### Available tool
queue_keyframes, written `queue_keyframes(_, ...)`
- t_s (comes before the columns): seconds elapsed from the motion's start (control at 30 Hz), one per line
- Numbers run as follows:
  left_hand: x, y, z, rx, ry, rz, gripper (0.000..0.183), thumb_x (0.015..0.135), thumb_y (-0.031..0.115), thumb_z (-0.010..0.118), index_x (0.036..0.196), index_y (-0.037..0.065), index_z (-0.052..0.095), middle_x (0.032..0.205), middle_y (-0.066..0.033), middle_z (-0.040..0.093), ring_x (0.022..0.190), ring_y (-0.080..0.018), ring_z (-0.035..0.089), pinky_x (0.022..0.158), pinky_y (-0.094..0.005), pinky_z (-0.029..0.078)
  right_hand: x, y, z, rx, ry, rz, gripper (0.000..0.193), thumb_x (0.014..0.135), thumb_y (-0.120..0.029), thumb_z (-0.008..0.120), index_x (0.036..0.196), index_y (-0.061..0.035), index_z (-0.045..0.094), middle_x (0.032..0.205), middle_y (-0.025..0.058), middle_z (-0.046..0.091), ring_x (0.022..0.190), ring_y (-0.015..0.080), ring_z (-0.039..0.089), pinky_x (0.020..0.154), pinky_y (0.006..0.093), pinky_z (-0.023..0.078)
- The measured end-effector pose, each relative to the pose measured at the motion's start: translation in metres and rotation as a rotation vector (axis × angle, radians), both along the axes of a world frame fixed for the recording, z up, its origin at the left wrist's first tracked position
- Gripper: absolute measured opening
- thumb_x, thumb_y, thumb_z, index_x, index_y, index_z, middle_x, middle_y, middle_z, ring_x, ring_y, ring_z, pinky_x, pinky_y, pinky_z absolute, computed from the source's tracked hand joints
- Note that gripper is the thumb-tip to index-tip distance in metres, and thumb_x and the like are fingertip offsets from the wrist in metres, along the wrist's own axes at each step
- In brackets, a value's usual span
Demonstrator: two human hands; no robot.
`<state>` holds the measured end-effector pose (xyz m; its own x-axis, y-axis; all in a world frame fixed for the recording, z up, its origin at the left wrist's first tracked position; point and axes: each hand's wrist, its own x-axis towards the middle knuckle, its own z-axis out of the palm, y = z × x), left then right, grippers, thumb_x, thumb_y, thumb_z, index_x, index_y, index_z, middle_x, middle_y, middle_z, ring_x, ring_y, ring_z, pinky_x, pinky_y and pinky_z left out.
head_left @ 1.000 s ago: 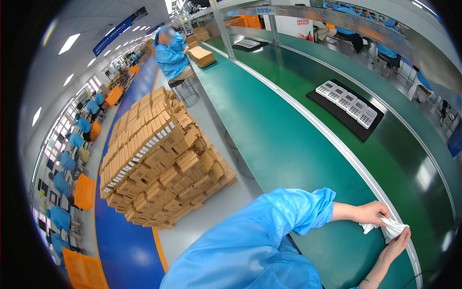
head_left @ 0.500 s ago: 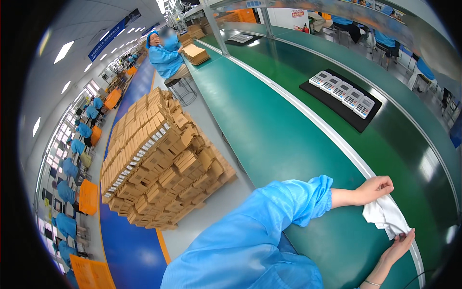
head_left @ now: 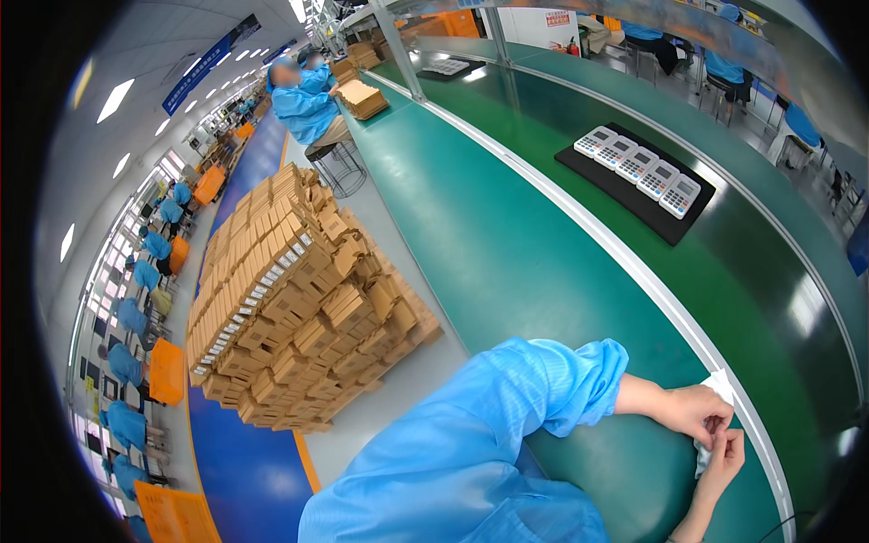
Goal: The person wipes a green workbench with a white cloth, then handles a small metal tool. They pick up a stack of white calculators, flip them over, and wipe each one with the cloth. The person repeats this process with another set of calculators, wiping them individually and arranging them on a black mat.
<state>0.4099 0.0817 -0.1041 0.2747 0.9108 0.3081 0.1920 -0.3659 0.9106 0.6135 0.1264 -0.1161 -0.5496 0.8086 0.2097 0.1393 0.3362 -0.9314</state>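
At the edge of the green bench, by the white rail, my two hands meet over a crumpled white cloth or tissue [head_left: 720, 384]. My left hand [head_left: 690, 409] reaches in from the blue sleeve with its fingers closed on the cloth. Just below it, my right hand [head_left: 724, 457] pinches at the same spot, fingertips touching the left ones. Most of the cloth is hidden behind the hands; bits stick out above and below them. Beyond the rail, a black mat [head_left: 579, 165] carries several white handheld keypad devices [head_left: 636, 165] in a row.
Left of the green bench [head_left: 471, 244], a tall stack of brown cardboard boxes [head_left: 299, 299] stands on the floor. Two people in blue [head_left: 303, 104] sit at the bench's far end near a brown carton [head_left: 362, 100]. Orange bins [head_left: 167, 371] line the blue aisle.
My hands have come together, the right moving up and left to the left. The cloth, earlier stretched between them, is now bunched up. My view has shifted slightly.
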Motion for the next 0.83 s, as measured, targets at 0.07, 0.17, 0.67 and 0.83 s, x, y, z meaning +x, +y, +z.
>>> queue_keyframes(0.07, 0.002, 0.000, -0.007, -0.037, -0.076, 0.039, 0.030, 0.081, 0.021, 0.083, 0.090, 0.004, 0.059, 0.085, -0.0095, 0.068, 0.084, -0.0225, 0.069, 0.073, -0.0359, 0.054, 0.004, 0.003, -0.002, -0.023, -0.022, -0.017, 0.014, 0.102, -0.008, 0.060, 0.091, -0.0008, 0.054, 0.084, -0.0005, 0.053, 0.075, 0.0084, 0.046, 0.067, 0.0239, 0.039)
queue_keyframes(0.17, 0.003, 0.000, -0.005, -0.065, -0.182, 0.122, 0.023, 0.084, 0.017, 0.080, 0.091, 0.003, 0.063, 0.085, -0.0078, 0.068, 0.084, -0.0183, 0.069, 0.075, -0.0332, 0.054, 0.001, -0.004, 0.003, -0.109, 0.078, -0.035, 0.010, 0.101, -0.006, 0.060, 0.106, 0.0018, 0.057, 0.097, 0.0028, 0.058, 0.086, 0.0103, 0.054, 0.077, 0.0255, 0.045)
queue_keyframes(0.67, -0.016, 0.016, -0.004, -0.340, -0.537, 0.277, 0.035, 0.101, 0.013, 0.064, 0.134, 0.002, 0.059, 0.101, -0.0046, 0.074, 0.101, -0.0110, 0.064, 0.095, -0.0289, 0.048, -0.007, 0.003, 0.021, -0.308, 0.374, -0.309, 0.017, 0.104, -0.018, 0.061, 0.110, -0.0025, 0.064, 0.083, -0.0016, 0.061, 0.060, 0.0032, 0.045, 0.051, 0.0204, 0.034)
queue_keyframes(0.83, -0.018, 0.014, -0.003, -0.395, -0.471, 0.232, 0.043, 0.102, 0.014, 0.063, 0.142, 0.002, 0.054, 0.109, -0.0060, 0.074, 0.108, -0.0107, 0.060, 0.103, -0.0300, 0.043, 0.003, 0.005, 0.010, -0.392, 0.427, -0.310, 0.021, 0.105, -0.020, 0.060, 0.117, -0.0037, 0.060, 0.087, 0.0000, 0.063, 0.063, 0.0041, 0.046, 0.052, 0.0209, 0.036)
